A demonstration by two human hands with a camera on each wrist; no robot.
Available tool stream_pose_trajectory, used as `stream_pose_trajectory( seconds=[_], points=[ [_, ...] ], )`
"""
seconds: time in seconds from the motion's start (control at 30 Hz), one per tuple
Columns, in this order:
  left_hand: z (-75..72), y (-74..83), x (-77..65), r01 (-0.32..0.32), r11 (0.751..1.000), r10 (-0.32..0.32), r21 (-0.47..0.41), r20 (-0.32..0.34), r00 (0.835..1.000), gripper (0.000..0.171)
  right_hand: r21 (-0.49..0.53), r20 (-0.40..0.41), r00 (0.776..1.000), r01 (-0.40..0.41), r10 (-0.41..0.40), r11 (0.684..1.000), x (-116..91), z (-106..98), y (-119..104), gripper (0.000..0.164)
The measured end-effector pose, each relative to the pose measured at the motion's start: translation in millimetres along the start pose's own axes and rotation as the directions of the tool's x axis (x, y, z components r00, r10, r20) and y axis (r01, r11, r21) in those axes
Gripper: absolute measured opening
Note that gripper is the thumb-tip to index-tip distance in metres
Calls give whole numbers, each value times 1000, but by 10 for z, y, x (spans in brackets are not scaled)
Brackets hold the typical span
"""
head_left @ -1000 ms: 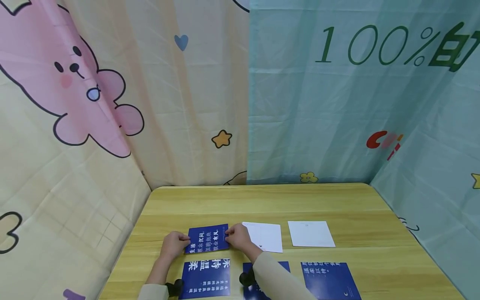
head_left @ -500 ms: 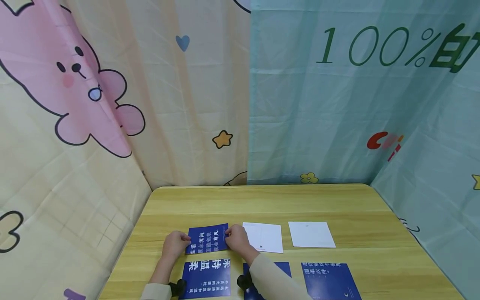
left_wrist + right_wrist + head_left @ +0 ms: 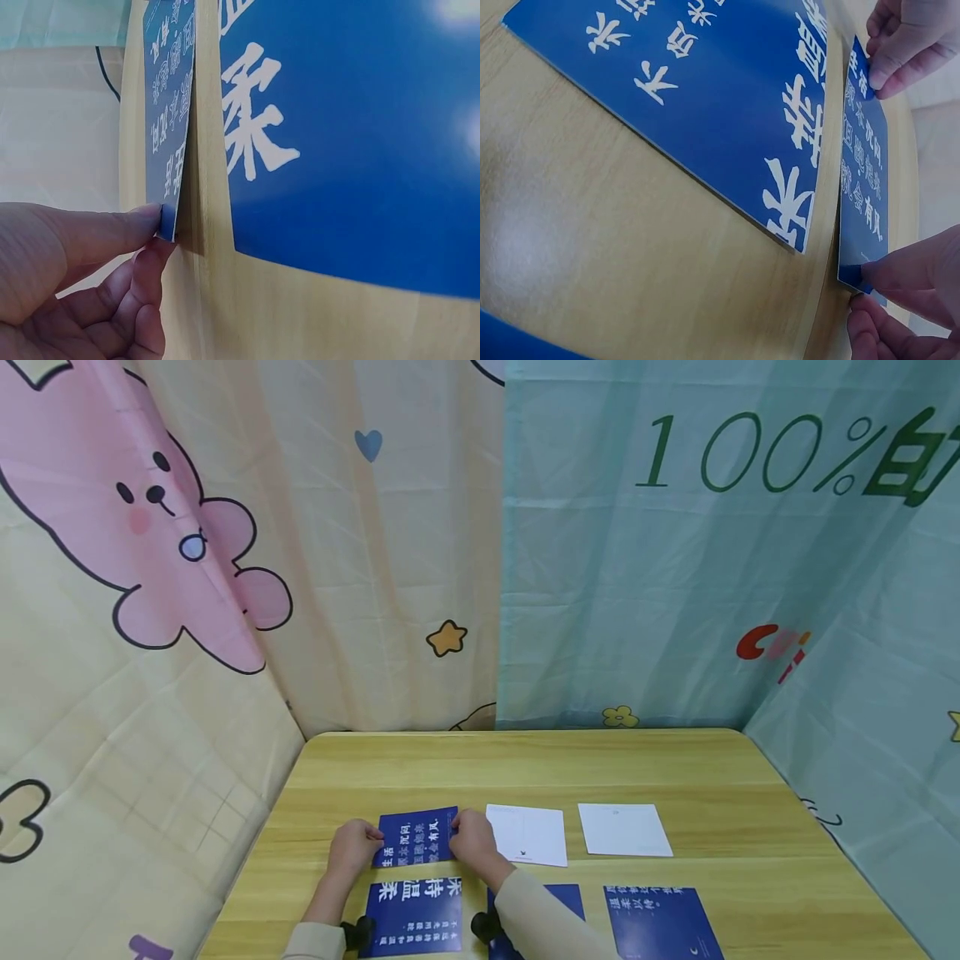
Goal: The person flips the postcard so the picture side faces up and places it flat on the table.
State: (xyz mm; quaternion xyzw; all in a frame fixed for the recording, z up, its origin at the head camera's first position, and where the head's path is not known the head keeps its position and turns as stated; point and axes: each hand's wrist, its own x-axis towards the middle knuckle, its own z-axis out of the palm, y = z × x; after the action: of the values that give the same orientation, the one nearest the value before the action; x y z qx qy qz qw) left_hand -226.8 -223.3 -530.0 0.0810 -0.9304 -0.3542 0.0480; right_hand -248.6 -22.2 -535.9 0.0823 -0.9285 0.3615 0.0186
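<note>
A blue postcard (image 3: 416,837) with white Chinese lettering is pinched at both short ends, at the left of the back row. My left hand (image 3: 354,847) grips its left edge between thumb and fingers. On the opposite edge, my right hand (image 3: 476,843) does the same. In the left wrist view, the postcard's (image 3: 169,112) near corner is lifted off the wood, with the left thumb on its printed face. The right wrist view shows both the left hand (image 3: 911,45) and the right hand (image 3: 907,292) on this postcard.
To the right lie two white cards (image 3: 527,835) (image 3: 625,829). In the front row are a blue card (image 3: 415,917), a second blue card (image 3: 562,902) partly under my right sleeve, and a third blue card (image 3: 663,922). Curtains surround the wooden table (image 3: 525,764).
Both hands keep pinching the postcard, which stays nearly in place. My right forearm has shifted slightly left. The head view has drifted a little.
</note>
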Motion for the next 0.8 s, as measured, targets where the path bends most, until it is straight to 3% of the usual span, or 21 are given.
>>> stream_pose_trajectory(
  seconds=[0.23,0.5,0.8],
  points=[
    [6,14,-1,2,1000,-2,-5,-5,1000,4,-5,23,999,-44,45,999,5,-4,24,12],
    [-12,27,-9,-9,1000,9,18,-8,1000,4,-18,28,999,-33,33,999,12,11,38,12],
    [20,57,-12,-41,992,45,116,-28,999,4,-24,-1,1000,5,-5,1000,7,44,53,13]
  ],
)
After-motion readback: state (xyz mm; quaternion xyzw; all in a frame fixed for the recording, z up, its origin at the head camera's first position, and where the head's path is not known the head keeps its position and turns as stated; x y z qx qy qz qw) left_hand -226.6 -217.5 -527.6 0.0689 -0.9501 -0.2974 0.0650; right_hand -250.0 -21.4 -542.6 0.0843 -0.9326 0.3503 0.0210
